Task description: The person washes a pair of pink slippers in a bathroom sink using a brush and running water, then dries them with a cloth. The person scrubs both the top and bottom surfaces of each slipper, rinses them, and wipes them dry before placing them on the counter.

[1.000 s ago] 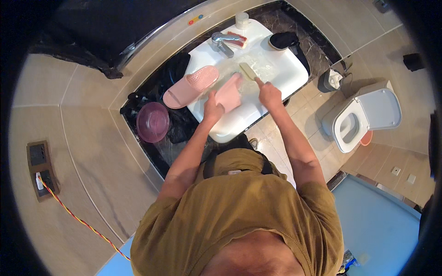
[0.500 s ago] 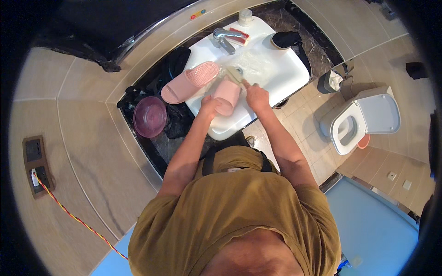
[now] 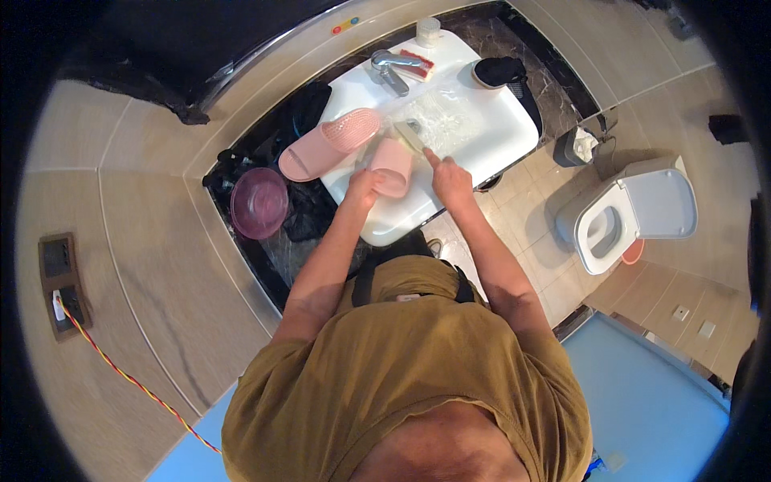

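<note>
At the sink (image 3: 518,136) in the upper middle of the frame, the left hand (image 3: 363,188) has a pink slipper (image 3: 390,161) over the bowl, fingers pinching its lower end, though those underneath are hidden. Over on the right side of it, the right hand (image 3: 453,183) grips a pale scrubbing brush (image 3: 411,139), fingers curled around the handle and the index finger reaching along it; the brush head is right at the slipper's far edge, contact too close to call. Wet work here, and a slick sole could well slide out of that one-sided pinch if the brush pushed hard. Watch the second pink slipper (image 3: 329,146) too, propped across the sink's left rim: a knock from the left forearm might tip it toward the purple basin (image 3: 240,206) on the dark table (image 3: 556,74). Up top, the faucet (image 3: 391,74) stands beside a red-and-white brush (image 3: 417,66), and a brisk stroke through the water (image 3: 446,111) could splash over the near rim.
</note>
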### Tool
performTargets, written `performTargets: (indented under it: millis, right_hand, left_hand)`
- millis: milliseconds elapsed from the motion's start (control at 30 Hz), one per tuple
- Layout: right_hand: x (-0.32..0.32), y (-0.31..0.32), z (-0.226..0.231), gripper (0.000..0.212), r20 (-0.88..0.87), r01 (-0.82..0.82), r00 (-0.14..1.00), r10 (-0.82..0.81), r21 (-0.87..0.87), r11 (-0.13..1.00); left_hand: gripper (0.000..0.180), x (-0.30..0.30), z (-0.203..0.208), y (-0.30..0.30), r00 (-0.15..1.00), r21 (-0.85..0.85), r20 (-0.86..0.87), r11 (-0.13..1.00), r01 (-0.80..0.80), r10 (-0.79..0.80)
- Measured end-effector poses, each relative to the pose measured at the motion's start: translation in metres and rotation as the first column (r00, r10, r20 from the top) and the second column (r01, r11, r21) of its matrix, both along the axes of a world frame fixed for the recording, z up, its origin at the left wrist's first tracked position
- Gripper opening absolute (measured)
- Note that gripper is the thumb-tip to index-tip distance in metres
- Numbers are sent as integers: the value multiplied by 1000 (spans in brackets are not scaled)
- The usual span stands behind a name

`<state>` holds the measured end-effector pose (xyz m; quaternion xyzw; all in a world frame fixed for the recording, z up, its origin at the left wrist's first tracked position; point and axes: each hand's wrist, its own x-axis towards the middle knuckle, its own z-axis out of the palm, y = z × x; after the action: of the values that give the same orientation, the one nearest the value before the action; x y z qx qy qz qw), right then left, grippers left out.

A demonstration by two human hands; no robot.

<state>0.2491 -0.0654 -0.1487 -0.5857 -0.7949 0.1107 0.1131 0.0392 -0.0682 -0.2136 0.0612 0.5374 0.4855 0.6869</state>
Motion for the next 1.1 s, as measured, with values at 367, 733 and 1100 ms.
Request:
performTargets:
  millis: [367, 733, 1100]
  right_hand:
    - [18, 46, -33, 36, 17, -15, 1000, 23, -360, 933]
    - [13, -61, 17, 48, -383, 1, 923, -38, -96, 995]
    - [21, 25, 17, 45, -184, 93, 975, -122, -155, 983]
  left_hand:
    - [56, -6, -4, 1, 969, -3, 239, 998, 61, -58]
    - [52, 8, 8, 15, 964, -55, 265, 998, 31, -16]
    - [44, 7, 12, -1, 971, -115, 236, 992, 58, -30]
